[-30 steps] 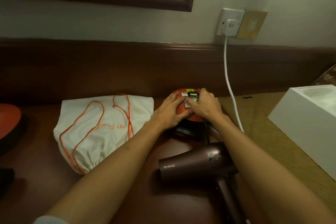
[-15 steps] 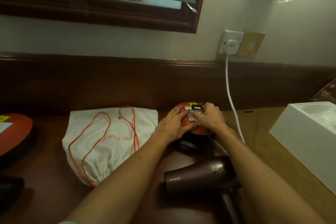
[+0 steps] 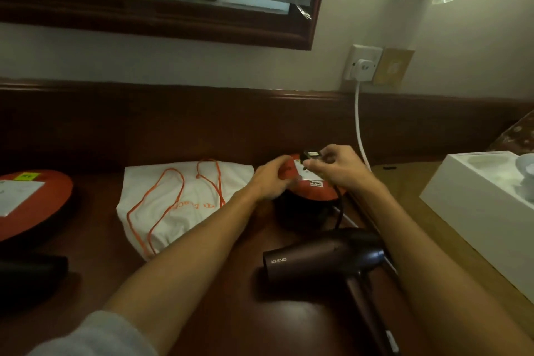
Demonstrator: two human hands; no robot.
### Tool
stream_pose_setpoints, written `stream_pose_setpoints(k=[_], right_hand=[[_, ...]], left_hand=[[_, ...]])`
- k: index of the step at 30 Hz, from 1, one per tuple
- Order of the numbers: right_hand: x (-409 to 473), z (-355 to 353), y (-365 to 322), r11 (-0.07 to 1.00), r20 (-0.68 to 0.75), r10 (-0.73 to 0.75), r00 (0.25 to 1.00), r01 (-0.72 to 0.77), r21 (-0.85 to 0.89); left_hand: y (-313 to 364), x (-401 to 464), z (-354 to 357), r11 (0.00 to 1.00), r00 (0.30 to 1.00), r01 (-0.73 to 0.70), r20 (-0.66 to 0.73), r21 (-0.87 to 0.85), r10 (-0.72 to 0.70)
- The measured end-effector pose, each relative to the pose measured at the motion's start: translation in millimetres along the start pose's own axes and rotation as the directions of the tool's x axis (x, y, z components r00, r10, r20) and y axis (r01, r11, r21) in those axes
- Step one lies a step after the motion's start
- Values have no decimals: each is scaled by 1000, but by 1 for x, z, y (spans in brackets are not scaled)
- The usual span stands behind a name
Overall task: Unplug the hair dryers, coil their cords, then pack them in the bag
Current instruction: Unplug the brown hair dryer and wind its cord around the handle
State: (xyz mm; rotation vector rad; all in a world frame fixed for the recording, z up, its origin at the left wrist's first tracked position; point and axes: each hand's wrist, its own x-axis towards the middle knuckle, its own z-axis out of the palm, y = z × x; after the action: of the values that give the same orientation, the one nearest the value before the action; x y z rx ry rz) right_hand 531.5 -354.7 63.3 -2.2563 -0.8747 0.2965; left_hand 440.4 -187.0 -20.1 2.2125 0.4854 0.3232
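Right hand (image 3: pixel 339 166) pinches a small black plug (image 3: pixel 310 155) between thumb and fingertips, held just above the top face of a round orange-topped extension cord reel with black body (image 3: pixel 315 193); plug looks clear of the reel's socket face, though the gap is hard to judge. Left hand (image 3: pixel 270 180) rests on the left side of the reel top, fingers curled over its edge; motion blur there, so exact grip can't be told. A thin black cord (image 3: pixel 338 211) runs from under the right hand down past the reel toward a dark maroon plastic hair dryer marked KHIND (image 3: pixel 320 256), which lies on its side on the dark brown wooden desk (image 3: pixel 225 298), nozzle pointing left, handle toward the camera, just in front of the reel. White cloth drawstring bag with orange cord (image 3: pixel 179 205) lies flat on the desk, left of the reel, mouth toward the camera. A white plug (image 3: pixel 362 68) sits in the white wall socket (image 3: pixel 364 59), its white cable (image 3: pixel 359 130) dropping behind the right hand. Second orange disc with white label (image 3: pixel 31 202) at far left, a black object (image 3: pixel 31 269) in front of it, only partly in frame. Open white cardboard box (image 3: pixel 474 211) at right on a woven tan mat (image 3: pixel 410 182). Dark wood-framed mirror (image 3: pixel 315 23) on the wall above.
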Motion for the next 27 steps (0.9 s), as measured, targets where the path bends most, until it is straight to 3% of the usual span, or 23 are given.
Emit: stream_pose_setpoints(k=[4,9,12,16,21,27], right_hand=[[-16,28,-14,983,37,-75,996,81,-162],[-38,64,-22,904,164,-95,982,154,-400],[-49,70,-27,857,157,-143,977,201,-474],[-60,63,-25,862,168,-131,977,196,-467],[-85,46,-14,911,123,-98,988,139,-389],[-150,24,24,964,-162,-96,982,52,-259]], left_hand=[[-13,-44,-24,999,975,35,-217,-29,-40],[-13,-109,-29,994,978,60,-206,93,-40],[-2,-137,-21,996,974,69,-221,47,-58],[14,-164,-6,995,994,100,-40,-8,-100],[20,-183,13,996,988,-16,152,85,3],[15,-192,30,987,994,-77,89,142,65]])
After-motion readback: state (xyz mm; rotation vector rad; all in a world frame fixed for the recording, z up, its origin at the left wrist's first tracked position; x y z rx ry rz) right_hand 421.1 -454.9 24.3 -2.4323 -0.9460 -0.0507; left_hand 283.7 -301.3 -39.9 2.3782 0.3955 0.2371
